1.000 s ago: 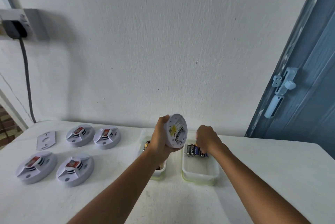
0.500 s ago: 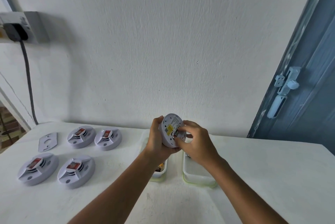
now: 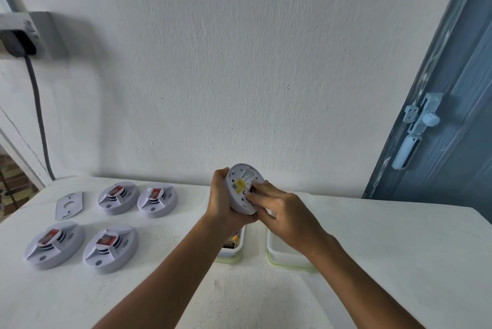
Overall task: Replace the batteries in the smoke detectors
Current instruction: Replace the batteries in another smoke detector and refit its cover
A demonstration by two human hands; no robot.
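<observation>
My left hand (image 3: 222, 203) grips a round white smoke detector (image 3: 241, 187) held up on edge, its back with a yellow sticker turned toward me. The fingertips of my right hand (image 3: 286, 215) press into the battery slot on that back; whatever they hold is hidden. Under my hands stand two white tubs: the left tub (image 3: 234, 251) shows a few batteries, and the right tub (image 3: 282, 255) is mostly covered by my right wrist. Several more smoke detectors lie face up at the left, for example one (image 3: 54, 244) and another (image 3: 110, 248).
A flat grey mounting plate (image 3: 69, 204) lies at the far left of the white table (image 3: 386, 262). A wall socket with a black plug and cable (image 3: 17, 41) is on the left wall. A blue door with a latch (image 3: 418, 128) stands at the right.
My right hand left the right tub of batteries and came up to the back of the detector. My left hand tilted the detector's back more toward me.
</observation>
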